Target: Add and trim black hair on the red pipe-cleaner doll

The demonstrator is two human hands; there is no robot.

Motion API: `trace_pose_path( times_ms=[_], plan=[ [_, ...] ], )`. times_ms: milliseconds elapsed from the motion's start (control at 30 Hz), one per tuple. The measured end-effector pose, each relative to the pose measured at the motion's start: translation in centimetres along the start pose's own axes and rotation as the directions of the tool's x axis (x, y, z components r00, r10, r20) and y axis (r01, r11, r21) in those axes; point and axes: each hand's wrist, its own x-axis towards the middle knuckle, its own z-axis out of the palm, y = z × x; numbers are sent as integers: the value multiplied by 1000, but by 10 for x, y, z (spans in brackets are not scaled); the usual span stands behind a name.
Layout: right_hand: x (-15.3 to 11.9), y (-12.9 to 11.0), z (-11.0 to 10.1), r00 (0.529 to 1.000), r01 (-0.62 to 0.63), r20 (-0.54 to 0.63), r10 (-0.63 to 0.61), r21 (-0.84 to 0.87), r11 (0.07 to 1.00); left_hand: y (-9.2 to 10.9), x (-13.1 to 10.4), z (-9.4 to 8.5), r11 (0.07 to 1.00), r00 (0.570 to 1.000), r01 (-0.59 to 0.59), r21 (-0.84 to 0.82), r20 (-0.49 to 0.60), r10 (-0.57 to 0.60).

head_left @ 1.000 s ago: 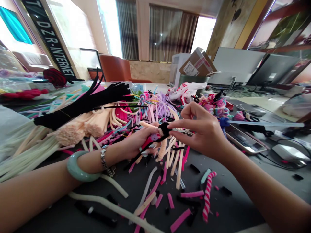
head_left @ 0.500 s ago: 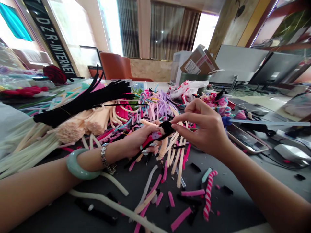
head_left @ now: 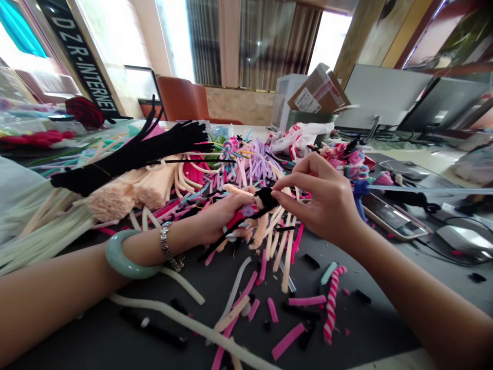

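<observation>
A small pipe-cleaner doll [head_left: 246,211] with a black fuzzy head, peach limbs and a pink body is wrapped in the fingers of my left hand [head_left: 219,218]. Thumb and forefinger of my right hand [head_left: 318,198] pinch together at the right side of its black head [head_left: 265,197]; whatever sits between these fingertips is too small to make out. One black strip runs down from the head along the body, past my left fingers. Cream pipe cleaners [head_left: 275,231] lie just below and behind the doll.
A black pipe-cleaner bundle [head_left: 134,154] rests over peach bundles [head_left: 111,200] at left. Cut pink pieces [head_left: 288,341] and a striped twist [head_left: 334,306] lie in front. At right are a blue glue gun [head_left: 360,198], a phone [head_left: 395,218] and a white charger [head_left: 464,240].
The view has shifted slightly. Both hands keep nearly the same hold at the doll, with the right fingertips still at its black head.
</observation>
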Motion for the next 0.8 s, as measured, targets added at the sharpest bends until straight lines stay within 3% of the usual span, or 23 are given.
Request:
trace_pose_path(
  times_ms=[467,800],
  plan=[
    [-2,4,2,998,62,18,-62,-60,996,1,1,3,1000,1000,-7,-24,-24,6],
    [0,0,-5,994,94,49,-95,21,995,1,0,3,1000,999,21,-18,-30,-21]
  ],
)
